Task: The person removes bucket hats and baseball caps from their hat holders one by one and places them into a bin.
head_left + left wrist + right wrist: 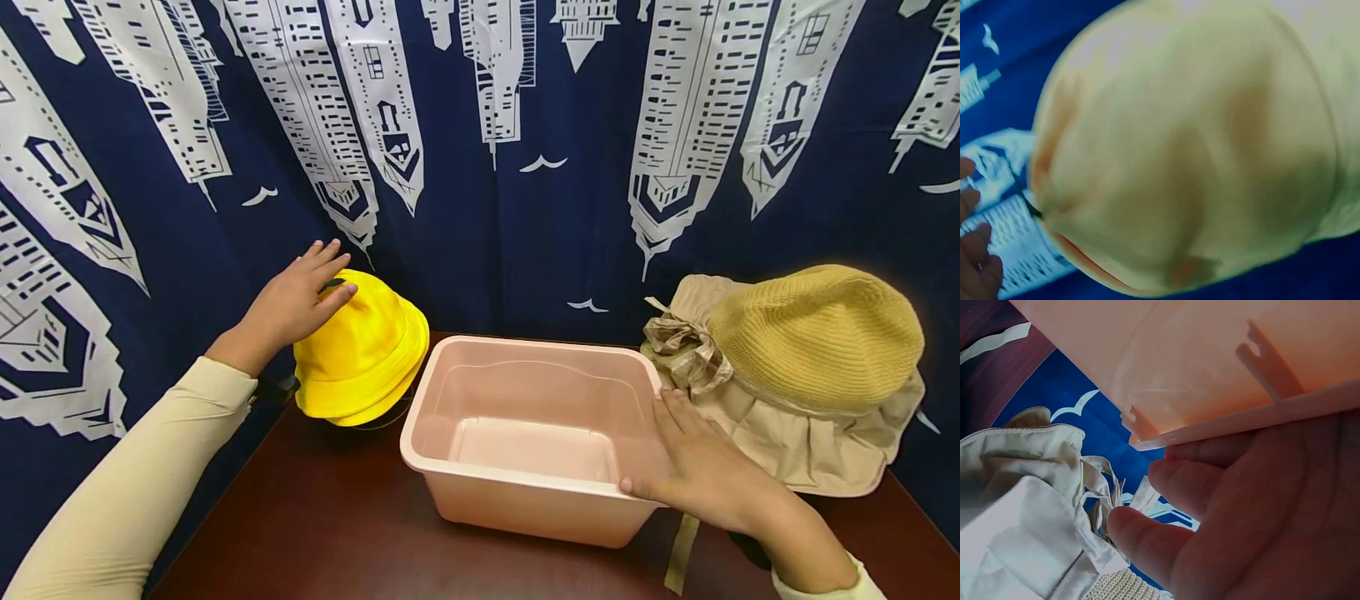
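Note:
In the head view my left hand (292,304), fingers extended, is over the upper left of a yellow bucket hat (371,346) with a small dark loop at its crown. The left wrist view shows this hat (1191,137) blurred and large, with the curved fingertips (974,250) at the left edge, apart from it. A pale pink plastic tub (536,504) stands in the middle, its bottom bare. My right hand (701,462) lies along the tub's right rim. In the right wrist view its fingers (1147,540) extend loosely below the rim, without curling round it.
Right of the tub lies a straw-coloured knit sun hat (817,342) with a beige fabric brim and bow. A beige strap (681,554) hangs onto the dark brown table (337,517). A navy cloth (495,242) with white building prints covers the back.

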The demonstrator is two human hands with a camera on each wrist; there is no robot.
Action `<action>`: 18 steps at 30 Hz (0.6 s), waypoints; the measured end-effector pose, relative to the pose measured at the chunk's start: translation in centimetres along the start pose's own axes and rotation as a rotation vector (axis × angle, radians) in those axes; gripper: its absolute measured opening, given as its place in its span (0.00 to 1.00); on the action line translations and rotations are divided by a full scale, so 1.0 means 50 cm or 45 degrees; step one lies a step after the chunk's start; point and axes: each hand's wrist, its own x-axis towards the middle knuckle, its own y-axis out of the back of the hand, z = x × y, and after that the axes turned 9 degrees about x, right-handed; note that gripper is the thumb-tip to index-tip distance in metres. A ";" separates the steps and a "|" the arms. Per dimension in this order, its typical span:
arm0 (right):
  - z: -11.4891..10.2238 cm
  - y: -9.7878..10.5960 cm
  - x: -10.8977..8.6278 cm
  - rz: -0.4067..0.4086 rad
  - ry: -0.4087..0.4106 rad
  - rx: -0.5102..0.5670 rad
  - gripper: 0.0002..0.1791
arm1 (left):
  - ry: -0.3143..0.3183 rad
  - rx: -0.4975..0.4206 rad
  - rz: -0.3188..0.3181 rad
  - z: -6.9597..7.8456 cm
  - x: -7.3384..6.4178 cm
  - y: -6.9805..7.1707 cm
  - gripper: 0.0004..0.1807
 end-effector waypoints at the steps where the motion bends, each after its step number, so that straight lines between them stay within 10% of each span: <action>1: 0.001 -0.001 -0.001 0.001 0.001 -0.001 0.64 | -0.007 -0.007 -0.004 -0.011 0.005 -0.005 0.36; 18: 0.009 -0.011 -0.011 0.060 0.027 0.106 0.61 | -0.082 -0.038 -0.025 -0.077 0.039 -0.072 0.31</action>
